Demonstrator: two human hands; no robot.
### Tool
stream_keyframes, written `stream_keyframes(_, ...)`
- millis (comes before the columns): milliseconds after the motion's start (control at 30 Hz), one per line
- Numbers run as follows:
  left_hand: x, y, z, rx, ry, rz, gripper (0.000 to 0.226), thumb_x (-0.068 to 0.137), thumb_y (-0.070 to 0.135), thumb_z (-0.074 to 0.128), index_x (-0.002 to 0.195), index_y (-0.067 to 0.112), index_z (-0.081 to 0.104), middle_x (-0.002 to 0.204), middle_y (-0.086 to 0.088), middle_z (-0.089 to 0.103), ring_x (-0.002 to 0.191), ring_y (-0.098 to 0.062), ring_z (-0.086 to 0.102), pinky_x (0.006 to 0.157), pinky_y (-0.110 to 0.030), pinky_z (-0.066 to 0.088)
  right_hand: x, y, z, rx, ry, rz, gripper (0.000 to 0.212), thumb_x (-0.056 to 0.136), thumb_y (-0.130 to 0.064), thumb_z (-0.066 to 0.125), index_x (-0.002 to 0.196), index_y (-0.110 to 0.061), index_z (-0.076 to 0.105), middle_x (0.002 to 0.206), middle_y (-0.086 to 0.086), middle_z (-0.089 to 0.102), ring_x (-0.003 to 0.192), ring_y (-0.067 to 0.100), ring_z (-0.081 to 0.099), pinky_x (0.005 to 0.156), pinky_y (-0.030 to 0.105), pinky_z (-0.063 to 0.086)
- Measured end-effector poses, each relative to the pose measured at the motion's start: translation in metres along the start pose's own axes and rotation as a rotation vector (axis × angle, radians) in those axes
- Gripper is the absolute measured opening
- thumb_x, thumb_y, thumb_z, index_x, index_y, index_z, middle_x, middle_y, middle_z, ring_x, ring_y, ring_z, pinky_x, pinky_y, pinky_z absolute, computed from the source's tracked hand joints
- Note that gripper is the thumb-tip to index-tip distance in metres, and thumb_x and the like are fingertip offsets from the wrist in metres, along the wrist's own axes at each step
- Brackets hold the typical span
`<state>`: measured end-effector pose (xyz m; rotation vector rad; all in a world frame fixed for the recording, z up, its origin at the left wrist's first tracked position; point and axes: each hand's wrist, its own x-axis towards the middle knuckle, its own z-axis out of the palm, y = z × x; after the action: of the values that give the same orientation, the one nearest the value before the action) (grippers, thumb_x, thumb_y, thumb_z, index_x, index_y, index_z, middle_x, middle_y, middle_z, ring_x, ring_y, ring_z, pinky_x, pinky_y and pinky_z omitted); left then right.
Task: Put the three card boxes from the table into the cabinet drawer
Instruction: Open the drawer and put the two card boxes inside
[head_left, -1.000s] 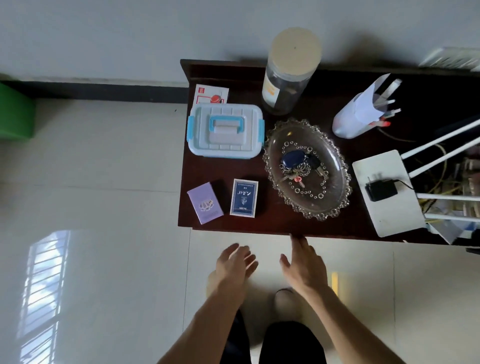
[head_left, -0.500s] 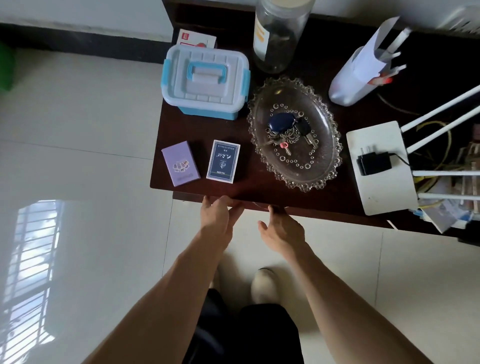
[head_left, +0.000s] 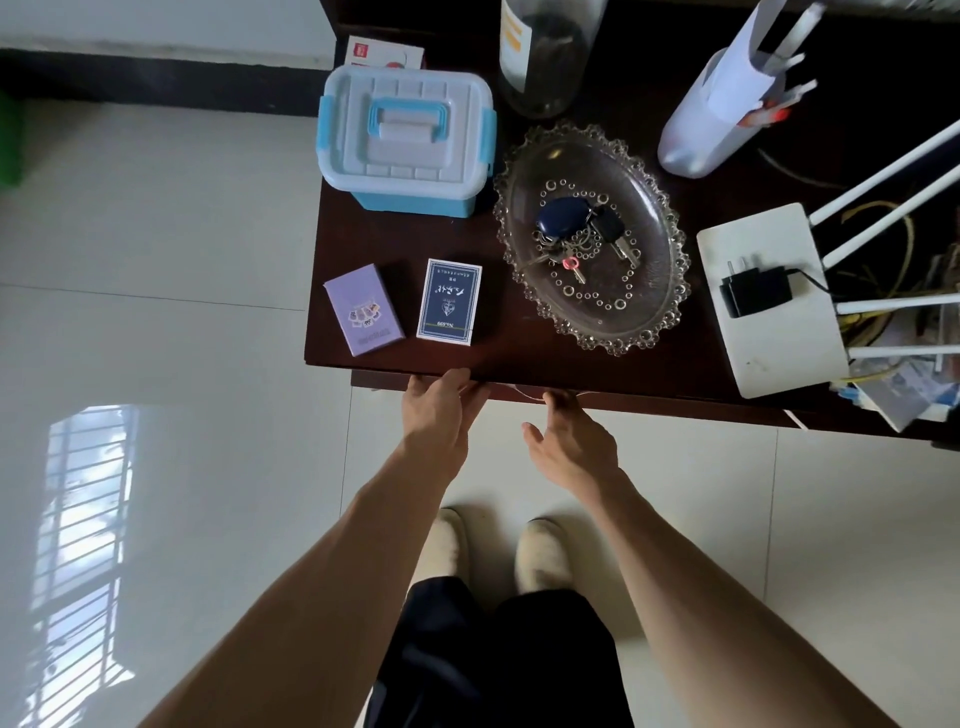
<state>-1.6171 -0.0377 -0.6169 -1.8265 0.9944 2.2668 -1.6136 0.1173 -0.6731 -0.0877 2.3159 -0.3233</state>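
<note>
A purple card box (head_left: 363, 310) and a dark blue card box (head_left: 449, 301) lie side by side near the front left of the dark wooden table (head_left: 524, 358). A white card box with red print (head_left: 384, 52) peeks out behind the plastic case. Under the table's front edge a dark strip, the drawer front (head_left: 675, 408), shows. My left hand (head_left: 436, 415) has its fingers hooked on that strip just below the blue box. My right hand (head_left: 571, 441) is beside it, fingertips curled under the edge, thumb apart. The inside of the drawer is hidden.
A white and blue plastic case (head_left: 405, 140) stands behind the card boxes. An oval glass dish (head_left: 660, 312) holds keys. A tall jar (head_left: 545, 57), a white pen holder (head_left: 711, 119) and a white router (head_left: 774, 332) with a black plug fill the back and right. My shoes (head_left: 493, 556) are on pale tiles.
Both hands rose from the floor area to the table's front edge and took hold under it. The view has closed in on the table.
</note>
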Motion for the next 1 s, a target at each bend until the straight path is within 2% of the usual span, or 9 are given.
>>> stream_keyframes(133, -0.002, -0.006, -0.005, 0.045, 0.019, 0.001, 0.040, 0.089, -0.004, 0.059, 0.128, -0.002, 0.051, 0.106, -0.017, 0.066, 0.063, -0.014, 0.075, 0.094, -0.043, 0.057, -0.008, 0.002, 0.008, -0.006, -0.001, -0.003, 0.055, 0.101, -0.040, 0.045, 0.147, -0.012, 0.039, 0.158, 0.005, 0.035, 0.124, 0.031, 0.059, 0.096, 0.042, 0.047)
stream_keyframes(267, -0.002, -0.012, -0.014, 0.084, 0.079, -0.013, 0.041, 0.091, 0.004, 0.061, 0.130, 0.005, 0.051, 0.112, -0.014, 0.066, 0.058, -0.013, 0.075, 0.093, -0.044, 0.057, -0.020, 0.004, 0.017, -0.013, -0.019, 0.018, 0.056, 0.100, -0.042, 0.044, 0.149, -0.014, 0.038, 0.160, 0.003, 0.032, 0.121, 0.030, 0.061, 0.095, 0.042, 0.048)
stream_keyframes(433, 0.000, -0.014, -0.024, 0.206, 0.214, -0.057, 0.028, 0.089, 0.011, 0.066, 0.112, -0.001, 0.057, 0.108, -0.019, 0.070, 0.052, -0.021, 0.073, 0.062, -0.036, 0.064, -0.038, 0.005, 0.024, 0.035, -0.079, 0.025, 0.072, 0.094, -0.058, 0.045, 0.153, -0.019, 0.032, 0.159, -0.002, 0.034, 0.126, 0.029, 0.057, 0.099, 0.043, 0.047)
stream_keyframes(533, -0.001, -0.017, -0.034, 0.298, 0.250, -0.084, 0.010, 0.087, 0.008, 0.064, 0.089, 0.006, 0.055, 0.102, -0.020, 0.071, 0.053, -0.029, 0.073, 0.054, -0.034, 0.063, -0.055, 0.010, 0.017, 0.376, -0.152, 0.078, 0.077, 0.087, -0.070, 0.052, 0.149, -0.025, 0.044, 0.155, -0.005, 0.044, 0.134, 0.019, 0.053, 0.107, 0.037, 0.043)
stream_keyframes(633, -0.003, -0.019, -0.038, 0.316, 0.248, -0.065, 0.011, 0.087, 0.005, 0.063, 0.082, 0.007, 0.053, 0.095, -0.021, 0.072, 0.051, -0.029, 0.073, 0.052, -0.035, 0.062, -0.078, 0.030, 0.001, 1.012, -0.095, 0.329, 0.059, 0.081, -0.074, 0.060, 0.119, -0.030, 0.067, 0.123, -0.004, 0.073, 0.099, 0.005, 0.073, 0.084, 0.031, 0.055)
stream_keyframes(700, -0.004, -0.020, -0.037, 0.321, 0.239, -0.060, 0.011, 0.087, 0.005, 0.062, 0.083, 0.008, 0.053, 0.091, -0.019, 0.072, 0.051, -0.028, 0.073, 0.052, -0.034, 0.062, -0.084, 0.052, -0.012, 1.245, -0.001, 0.543, 0.050, 0.087, -0.068, 0.057, 0.106, -0.023, 0.070, 0.096, 0.001, 0.081, 0.080, 0.011, 0.078, 0.071, 0.034, 0.052)
stream_keyframes(800, -0.005, -0.019, -0.037, 0.371, 0.233, -0.073, 0.008, 0.087, 0.010, 0.063, 0.082, 0.006, 0.058, 0.073, -0.015, 0.075, 0.051, -0.027, 0.072, 0.054, -0.033, 0.063, -0.074, 0.085, -0.033, 1.347, 0.059, 0.746, 0.054, 0.093, -0.062, 0.052, 0.099, -0.012, 0.070, 0.085, 0.007, 0.080, 0.074, 0.018, 0.078, 0.065, 0.032, 0.047)
stream_keyframes(900, -0.006, -0.020, -0.037, 0.444, 0.243, -0.078, 0.015, 0.086, 0.015, 0.063, 0.075, 0.004, 0.060, 0.051, -0.011, 0.070, 0.043, -0.024, 0.069, 0.048, -0.030, 0.061, -0.057, 0.101, -0.044, 1.354, 0.019, 0.839, 0.057, 0.095, -0.058, 0.054, 0.094, -0.003, 0.068, 0.081, 0.011, 0.078, 0.072, 0.022, 0.076, 0.052, 0.025, 0.041)
stream_keyframes(1000, -0.006, -0.019, -0.036, 0.470, 0.263, -0.075, 0.016, 0.084, 0.016, 0.065, 0.075, 0.004, 0.060, 0.048, -0.012, 0.068, 0.042, -0.023, 0.069, 0.051, -0.032, 0.061, -0.047, 0.103, -0.041, 1.325, 0.043, 0.881, 0.048, 0.096, -0.047, 0.058, 0.088, -0.001, 0.066, 0.059, 0.008, 0.072, 0.050, 0.018, 0.069, 0.037, 0.019, 0.032)
